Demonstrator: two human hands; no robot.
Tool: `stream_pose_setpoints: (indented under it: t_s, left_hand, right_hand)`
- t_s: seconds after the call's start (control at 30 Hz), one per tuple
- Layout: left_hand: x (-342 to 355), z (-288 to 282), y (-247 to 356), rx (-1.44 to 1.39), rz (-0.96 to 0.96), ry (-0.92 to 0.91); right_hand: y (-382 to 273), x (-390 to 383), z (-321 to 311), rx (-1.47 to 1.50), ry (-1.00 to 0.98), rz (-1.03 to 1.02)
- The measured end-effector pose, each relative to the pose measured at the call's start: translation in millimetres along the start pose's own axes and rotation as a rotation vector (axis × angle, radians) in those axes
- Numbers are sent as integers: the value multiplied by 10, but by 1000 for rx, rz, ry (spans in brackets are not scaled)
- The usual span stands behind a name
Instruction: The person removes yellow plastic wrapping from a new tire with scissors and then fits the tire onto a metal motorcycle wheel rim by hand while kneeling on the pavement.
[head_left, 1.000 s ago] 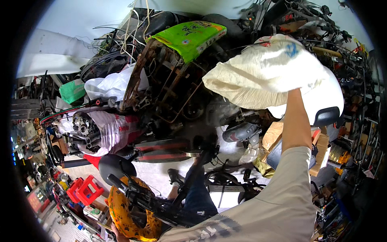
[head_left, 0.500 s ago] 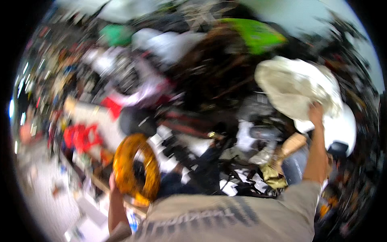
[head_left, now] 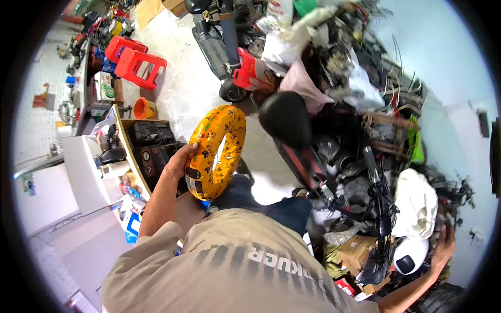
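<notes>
At left, the left hand [head_left: 181, 159] grips a yellow film-wrapped ring [head_left: 205, 147] by its edge, near open pale floor [head_left: 180, 96]; right hand [head_left: 443, 247]: grip unclear.

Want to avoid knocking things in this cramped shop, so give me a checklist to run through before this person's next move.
1. Left hand secure on the yellow ring: ok, it grips the ring's near side.
2. Yellow ring apart from the black rounded part: ok, floor shows between them.
3. Right hand free of the white sack: cannot tell, the fingertips lie close to its edge.
4. Uncluttered space on the right: not ok, a black handlebar and a cardboard box crowd it.
5. Firm stance: cannot tell, the legs show but their footing does not.
</notes>
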State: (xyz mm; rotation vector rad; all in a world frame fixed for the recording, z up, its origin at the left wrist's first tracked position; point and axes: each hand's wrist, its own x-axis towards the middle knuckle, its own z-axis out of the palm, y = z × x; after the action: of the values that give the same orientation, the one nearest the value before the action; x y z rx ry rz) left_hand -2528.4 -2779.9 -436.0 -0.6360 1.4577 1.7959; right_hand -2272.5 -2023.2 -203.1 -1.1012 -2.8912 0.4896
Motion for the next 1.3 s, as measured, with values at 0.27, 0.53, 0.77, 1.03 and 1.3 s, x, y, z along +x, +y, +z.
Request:
stream_pose_setpoints:
  t_s: [0.27,0.53,0.77,1.03,1.3]
  left_hand:
    - [267,-1371,963,-258,277,-137]
    - [502,-2553,2973,-839,870,-354]
    - [1278,-3281,4501,-840,964,-311]
    - [2200,-4504,6186,-509,737,19]
    - [3196,-6190,7849,272,598,247]
  right_hand:
    - [-2806,-292,1704,668,-347,-3]
    - [-2679,-702,4639,274,-749,623]
    - [-5336,-201,5615,327,-931,560]
    - [-9215,2044,5901,697,-908,232]
    - [-11490,2819,6976,546,-912,184]
